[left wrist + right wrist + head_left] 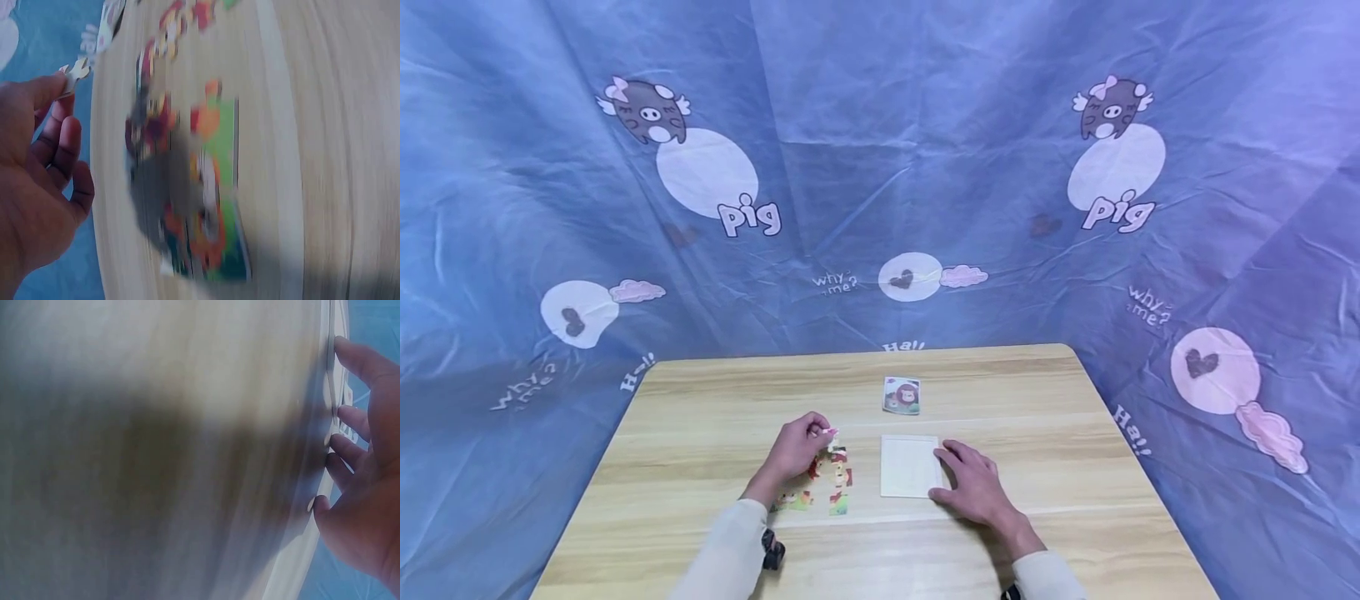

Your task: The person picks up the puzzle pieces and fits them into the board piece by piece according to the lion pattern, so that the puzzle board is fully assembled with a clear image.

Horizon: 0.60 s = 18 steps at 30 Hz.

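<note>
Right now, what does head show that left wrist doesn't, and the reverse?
Only head: the right hand touching the right side of the white square tray, and the "pig" lettering.
Only left wrist: the palm side of the left hand.
Both: the left hand pinching a puzzle piece, other puzzle pieces, wooden table, blue backdrop.
Unclear: whether the patterned item atop left wrist is the lion card.

The left hand [37, 175] is pinching a pale jigsaw piece [76, 75], both appearing just beside an edge of the worktop [325, 150]. Blurred colourful pieces [228, 131], some green-edged, are lying on the worktop, a dark shadow [162, 194] falling across several. Blue cloth [44, 44] is showing beyond the worktop's edge.
</note>
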{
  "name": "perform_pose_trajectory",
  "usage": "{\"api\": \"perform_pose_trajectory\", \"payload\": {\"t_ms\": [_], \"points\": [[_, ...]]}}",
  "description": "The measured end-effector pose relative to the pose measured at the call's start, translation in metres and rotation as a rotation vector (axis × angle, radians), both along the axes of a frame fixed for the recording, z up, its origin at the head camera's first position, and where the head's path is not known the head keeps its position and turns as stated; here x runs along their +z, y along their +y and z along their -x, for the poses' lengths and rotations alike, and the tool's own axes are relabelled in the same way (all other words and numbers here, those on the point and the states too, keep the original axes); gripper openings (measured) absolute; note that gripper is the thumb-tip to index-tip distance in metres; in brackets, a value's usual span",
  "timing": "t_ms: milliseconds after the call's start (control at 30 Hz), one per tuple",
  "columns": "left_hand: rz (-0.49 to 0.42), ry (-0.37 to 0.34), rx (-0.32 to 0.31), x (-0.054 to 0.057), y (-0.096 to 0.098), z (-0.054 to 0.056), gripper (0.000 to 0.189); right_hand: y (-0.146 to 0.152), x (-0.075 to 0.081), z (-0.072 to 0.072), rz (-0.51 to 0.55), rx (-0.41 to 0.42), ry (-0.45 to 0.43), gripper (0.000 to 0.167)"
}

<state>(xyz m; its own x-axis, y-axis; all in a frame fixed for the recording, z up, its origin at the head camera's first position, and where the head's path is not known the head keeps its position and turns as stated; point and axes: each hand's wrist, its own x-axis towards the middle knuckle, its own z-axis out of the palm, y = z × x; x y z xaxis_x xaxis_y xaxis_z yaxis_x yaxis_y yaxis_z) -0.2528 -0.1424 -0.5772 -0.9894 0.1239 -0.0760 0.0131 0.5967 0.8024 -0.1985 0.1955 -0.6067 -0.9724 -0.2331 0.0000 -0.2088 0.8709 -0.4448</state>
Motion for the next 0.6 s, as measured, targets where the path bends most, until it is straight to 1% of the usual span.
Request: {"api": "perform_pose_trajectory", "payload": {"t_ms": [167,333,467,600], "points": [[0.0,0.019,-0.014,-0.001,0.021,-0.002,0.009,-0.001,-0.002,0.0,-0.006,0.009,-0.001,0.072],[0.023,0.043,-0.058,-0.003,0.039,-0.004,0.011,-0.001,-0.002,0.0,-0.012,0.01,-0.001,0.071],[0.045,0.035,-0.067,-0.006,0.051,-0.005,0.01,-0.001,-0.001,0.0,-0.021,0.012,0.007,0.071],[0.055,0.017,-0.061,-0.008,0.063,-0.005,0.01,-0.001,0.0,-0.001,-0.021,0.008,0.008,0.071]]}}
